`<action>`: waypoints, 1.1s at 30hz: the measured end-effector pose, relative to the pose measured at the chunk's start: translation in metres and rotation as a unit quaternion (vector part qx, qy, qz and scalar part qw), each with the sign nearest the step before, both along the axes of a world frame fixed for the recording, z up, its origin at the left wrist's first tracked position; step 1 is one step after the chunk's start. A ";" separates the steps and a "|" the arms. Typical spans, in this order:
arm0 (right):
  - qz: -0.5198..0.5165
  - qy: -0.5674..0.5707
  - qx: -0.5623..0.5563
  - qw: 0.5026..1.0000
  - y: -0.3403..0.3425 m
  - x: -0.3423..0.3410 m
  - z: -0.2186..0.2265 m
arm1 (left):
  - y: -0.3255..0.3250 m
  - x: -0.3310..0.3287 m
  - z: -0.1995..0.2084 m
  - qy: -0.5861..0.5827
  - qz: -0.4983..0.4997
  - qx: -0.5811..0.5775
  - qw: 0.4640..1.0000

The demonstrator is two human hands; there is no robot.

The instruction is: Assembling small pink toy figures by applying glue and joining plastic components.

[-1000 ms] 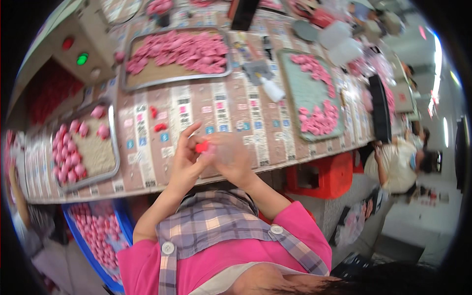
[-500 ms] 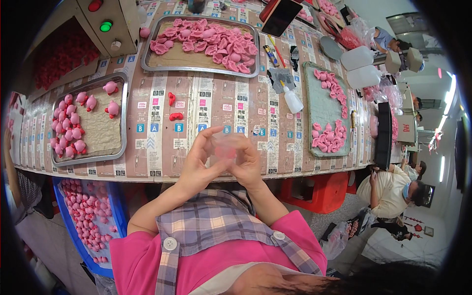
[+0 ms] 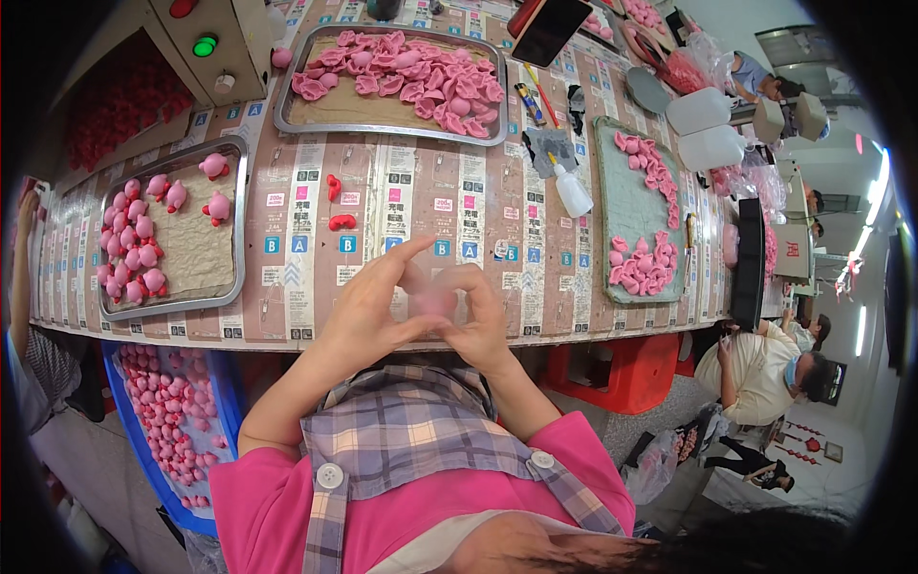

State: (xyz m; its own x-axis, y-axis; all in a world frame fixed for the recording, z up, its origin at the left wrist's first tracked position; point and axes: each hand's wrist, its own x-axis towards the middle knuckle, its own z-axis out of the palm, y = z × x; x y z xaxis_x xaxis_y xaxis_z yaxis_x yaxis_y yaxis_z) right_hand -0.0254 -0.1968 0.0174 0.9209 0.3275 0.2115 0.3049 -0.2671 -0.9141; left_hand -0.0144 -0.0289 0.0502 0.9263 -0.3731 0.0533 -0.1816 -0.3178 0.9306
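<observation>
Both hands meet in front of my body, over the table's near edge. Between their fingertips is a small rounded pink piece (image 3: 433, 302), smeared by motion so its details do not show. My left hand (image 3: 375, 304) curves round its left side, with the index finger stretched up. My right hand (image 3: 481, 320) closes in from the right with bent fingers, thumb near the left thumb. Beyond the left hand lie two small red pieces (image 3: 341, 222), apart from each other on the printed table cover.
A metal tray (image 3: 239, 258) at left carries pink round figures with red feet. Another metal tray (image 3: 402, 132) holds pink shell pieces; a green tray (image 3: 622, 206) carries more. A glue bottle (image 3: 573, 193) lies nearby. Below left is a blue bin (image 3: 225, 478); a red stool (image 3: 622, 378) stands right.
My left hand has shifted slightly left and its fingers have turned. The pink piece remains between both hands, more blurred now. The trays and red pieces have stayed in place.
</observation>
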 end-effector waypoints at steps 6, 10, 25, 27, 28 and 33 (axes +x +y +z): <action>-0.031 -0.033 0.101 0.994 0.007 -0.002 -0.008 | -0.004 -0.015 -0.034 0.028 0.020 -0.145 0.989; -0.015 -0.050 0.023 0.998 0.012 0.005 0.002 | 0.004 -0.016 -0.037 0.060 0.047 -0.184 0.980; 0.090 -0.099 -0.174 0.976 0.068 0.093 -0.010 | 0.211 0.007 -0.032 -0.196 0.489 0.409 0.745; 0.117 -0.143 -0.246 0.951 0.078 0.097 -0.016 | 0.177 0.036 0.007 -0.247 0.454 0.344 0.784; 0.115 -0.166 -0.241 0.949 0.077 0.098 -0.021 | 0.158 0.052 0.020 -0.252 0.421 0.312 0.814; 0.077 -0.128 -0.204 0.967 0.067 0.085 -0.013 | 0.079 0.151 0.007 -0.194 0.165 0.232 0.939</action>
State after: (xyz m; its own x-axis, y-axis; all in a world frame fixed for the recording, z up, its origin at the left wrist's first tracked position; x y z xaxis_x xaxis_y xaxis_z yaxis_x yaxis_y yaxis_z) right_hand 0.0597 -0.1299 0.0042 0.7893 0.5605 0.2505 0.5723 -0.5241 -0.6307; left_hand 0.1369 0.0501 0.0574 0.9401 -0.1360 0.3124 -0.2985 -0.7712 0.5623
